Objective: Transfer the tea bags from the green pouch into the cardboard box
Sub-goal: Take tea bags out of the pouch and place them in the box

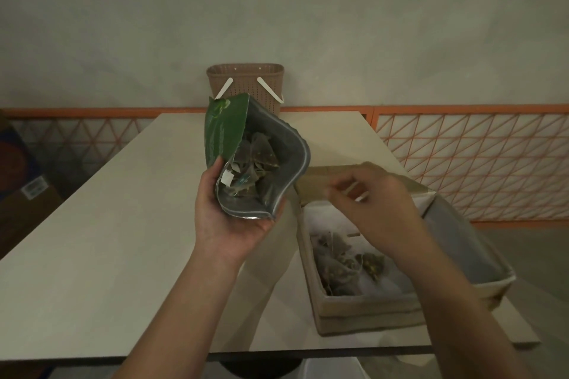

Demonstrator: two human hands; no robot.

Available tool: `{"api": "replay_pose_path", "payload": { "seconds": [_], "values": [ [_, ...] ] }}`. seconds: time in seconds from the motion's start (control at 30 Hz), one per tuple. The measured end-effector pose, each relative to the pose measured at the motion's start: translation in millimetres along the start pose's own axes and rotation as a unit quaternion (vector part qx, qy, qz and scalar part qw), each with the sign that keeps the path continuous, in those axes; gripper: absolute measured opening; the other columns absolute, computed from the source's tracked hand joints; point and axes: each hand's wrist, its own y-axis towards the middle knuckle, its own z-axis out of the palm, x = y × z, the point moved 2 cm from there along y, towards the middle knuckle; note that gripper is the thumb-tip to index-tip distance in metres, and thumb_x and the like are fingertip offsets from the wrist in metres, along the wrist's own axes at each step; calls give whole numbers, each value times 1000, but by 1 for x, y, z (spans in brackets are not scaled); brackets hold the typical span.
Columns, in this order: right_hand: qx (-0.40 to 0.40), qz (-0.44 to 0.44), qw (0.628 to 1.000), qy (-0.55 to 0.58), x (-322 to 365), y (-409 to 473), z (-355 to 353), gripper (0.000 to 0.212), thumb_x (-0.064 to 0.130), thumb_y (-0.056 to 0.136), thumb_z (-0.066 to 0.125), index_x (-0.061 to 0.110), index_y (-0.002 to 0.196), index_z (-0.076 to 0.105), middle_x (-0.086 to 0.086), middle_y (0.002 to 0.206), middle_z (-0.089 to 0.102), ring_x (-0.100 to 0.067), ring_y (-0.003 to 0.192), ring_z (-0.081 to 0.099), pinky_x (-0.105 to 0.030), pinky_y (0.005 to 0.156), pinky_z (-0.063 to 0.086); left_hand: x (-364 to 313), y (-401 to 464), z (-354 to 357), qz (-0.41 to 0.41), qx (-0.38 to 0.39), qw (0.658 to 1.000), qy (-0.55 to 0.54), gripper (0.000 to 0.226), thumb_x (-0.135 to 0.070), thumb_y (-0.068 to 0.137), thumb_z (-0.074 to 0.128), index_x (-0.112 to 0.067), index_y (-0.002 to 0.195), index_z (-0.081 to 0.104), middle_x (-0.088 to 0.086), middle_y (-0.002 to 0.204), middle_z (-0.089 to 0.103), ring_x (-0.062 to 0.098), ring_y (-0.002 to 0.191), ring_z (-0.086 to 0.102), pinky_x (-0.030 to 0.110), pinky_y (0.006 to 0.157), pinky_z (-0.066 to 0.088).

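Left hand [229,218] gripped pouch [246,157] from below, fingers curled round its base, mouth gaping, tea bags [255,160] inside. Right hand [378,209] blurred over box [354,308]; fingers curled, grip unclear. More bags [345,261] in box under those fingers.

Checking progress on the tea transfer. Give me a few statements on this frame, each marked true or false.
1. The left hand holds the green pouch open above the table. True.
2. The pouch is empty. False: tea bags still show inside it.
3. The cardboard box already holds some tea bags. True.
4. The right hand rests flat on the table. False: it is raised over the box, blurred.
5. The woven basket stands beside the box. False: it stands at the table's far end.
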Motion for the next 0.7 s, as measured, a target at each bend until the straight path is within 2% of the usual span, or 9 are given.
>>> {"api": "replay_pose_path", "payload": {
  "seconds": [0.1, 0.23, 0.33, 0.47, 0.6, 0.7],
  "values": [
    [-2, -65, 997, 29, 28, 3, 3, 4, 27, 85, 70, 29, 83, 67, 15, 82, 60, 4, 78, 54, -5, 65, 40, -1, 0, 2, 0, 7, 1000, 6, 52, -54, 92, 55, -15, 123, 71, 12, 140, 62, 30, 111, 64, 35, 95, 48],
    [15, -146, 989, -13, 58, 15, 19, 9, 27, 86, 70, 24, 93, 75, 10, 86, 64, 4, 74, 53, -9, 68, 41, -1, -1, 2, -4, 4, 1000, 5, 54, -55, 94, 52, -11, 107, 79, 11, 124, 71, 26, 100, 71, 34, 97, 47],
    [47, -191, 979, -53, 72, 27, 39, 17, 19, 89, 65, 18, 103, 74, 1, 99, 65, -9, 89, 57, -24, 82, 47, -1, -2, 1, 9, -6, 1000, 9, 51, -54, 94, 52, -13, 101, 82, 8, 114, 73, 22, 95, 72, 32, 91, 49],
    [84, -197, 960, -178, 73, 38, 67, 31, 15, 90, 60, 20, 121, 66, -3, 122, 55, -20, 116, 48, -36, 98, 47, -2, -1, 1, 9, -7, 1000, 15, 51, -55, 94, 51, -17, 113, 77, 7, 127, 71, 23, 112, 69, 34, 91, 52],
    [72, -237, 926, -285, 67, 41, 80, 32, 26, 91, 56, 23, 122, 63, -4, 124, 52, -23, 115, 41, -37, 98, 38, -2, -1, 4, 3, 9, 1000, 11, 54, -55, 94, 50, -18, 127, 72, 10, 131, 69, 28, 120, 66, 39, 100, 50],
    [80, -225, 938, -250, 63, 42, 74, 27, 33, 93, 53, 24, 116, 64, -2, 122, 52, -21, 115, 41, -36, 97, 38, -1, 1, 4, 1, 8, 1000, 17, 54, -55, 93, 51, -21, 130, 70, 7, 130, 70, 25, 116, 69, 36, 92, 55]
  ]
}}
